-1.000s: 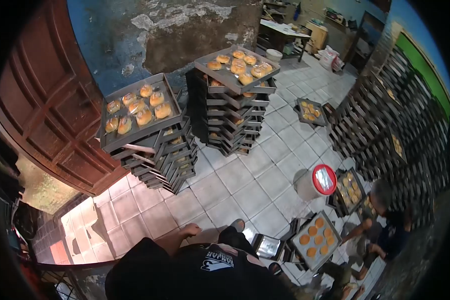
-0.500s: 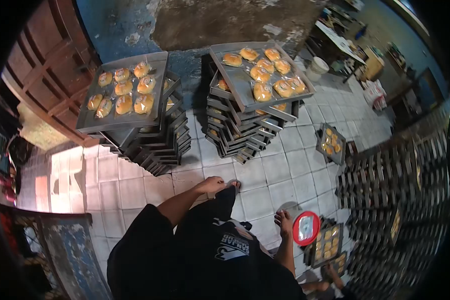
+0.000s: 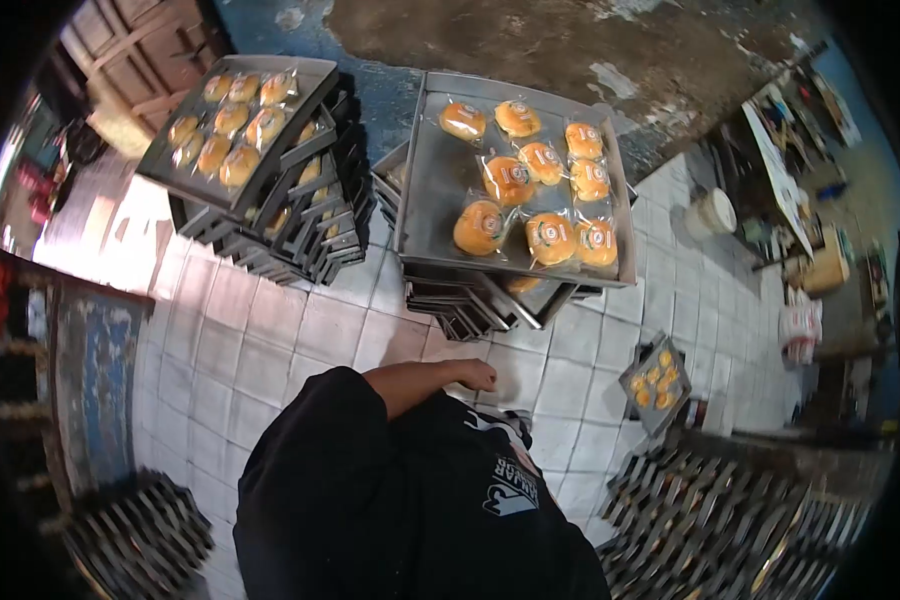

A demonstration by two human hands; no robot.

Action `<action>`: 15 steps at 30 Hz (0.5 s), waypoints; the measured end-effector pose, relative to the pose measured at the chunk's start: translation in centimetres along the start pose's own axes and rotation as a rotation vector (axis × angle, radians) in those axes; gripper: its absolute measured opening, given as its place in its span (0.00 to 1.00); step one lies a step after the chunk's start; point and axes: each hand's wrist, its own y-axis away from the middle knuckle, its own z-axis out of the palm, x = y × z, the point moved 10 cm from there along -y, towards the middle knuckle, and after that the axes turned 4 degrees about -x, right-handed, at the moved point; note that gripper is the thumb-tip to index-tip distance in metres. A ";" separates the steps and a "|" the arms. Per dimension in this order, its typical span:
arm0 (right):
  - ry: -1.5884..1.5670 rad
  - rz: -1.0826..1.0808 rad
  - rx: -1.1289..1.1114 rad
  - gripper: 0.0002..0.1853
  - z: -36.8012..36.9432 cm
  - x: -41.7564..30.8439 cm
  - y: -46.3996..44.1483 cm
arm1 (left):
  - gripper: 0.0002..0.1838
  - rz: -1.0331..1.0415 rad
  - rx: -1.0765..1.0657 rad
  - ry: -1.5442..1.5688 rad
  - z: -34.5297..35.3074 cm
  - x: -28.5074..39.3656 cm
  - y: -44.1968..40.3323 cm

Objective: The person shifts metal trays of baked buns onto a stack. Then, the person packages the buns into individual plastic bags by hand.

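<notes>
My left hand hangs in front of my body, fingers curled closed, with nothing seen in it. My right hand is out of view. Past the left hand stands a tall stack of metal trays, its top tray holding several buns in clear, printed wrappers. To its left rises another tray stack, and the top tray there also bears several wrapped buns. The trays lower down sit at crossed angles, with buns partly showing between them.
On the tiled floor at right lies a small tray of buns. Racked trays fill the lower right, and more trays are at lower left. A white bucket stands near a table. A wooden door is at upper left.
The view has turned and come closer to the right-hand stack. My right hand and the red-lidded clear tub by it have left the view. My left hand stays curled.
</notes>
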 end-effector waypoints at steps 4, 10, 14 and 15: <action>-0.046 0.006 -0.101 0.17 -13.1 0.5 -8.6 | 0.20 -0.299 0.267 0.027 -0.6 -8.9 -8.1; 0.112 -0.084 -0.228 0.16 -34.0 -8.8 -19.0 | 0.23 -0.587 0.800 0.380 1.5 -2.7 -10.4; 0.599 -0.255 -0.371 0.13 -40.8 -18.1 -26.4 | 0.23 -0.558 0.910 0.467 1.7 3.1 -13.2; 0.936 -0.475 -0.476 0.12 -41.3 -19.1 -29.8 | 0.22 -0.546 0.890 0.468 1.5 3.7 -13.6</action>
